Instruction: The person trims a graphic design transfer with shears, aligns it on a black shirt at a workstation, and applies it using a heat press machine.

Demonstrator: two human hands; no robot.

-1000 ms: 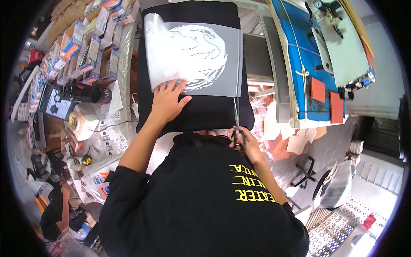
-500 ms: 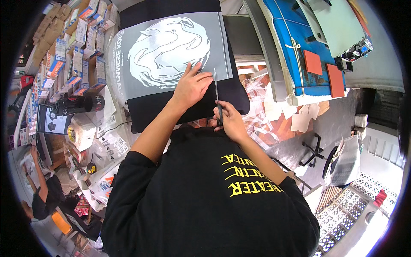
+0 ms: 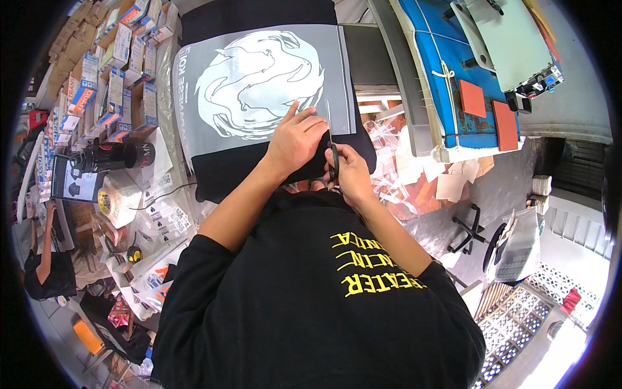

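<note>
Since half a second ago the left hand (image 3: 295,139) has slid toward the lower right edge of the grey transfer sheet (image 3: 259,84), close beside the right hand (image 3: 350,172). Left fingers lie together, pressing the sheet flat. Right fingers are closed through the handles of the scissors (image 3: 332,146), blades pointing up along the sheet's right edge. The sheet carries a white circular swirl design and lies on a black garment (image 3: 220,172) on the workbench.
</note>
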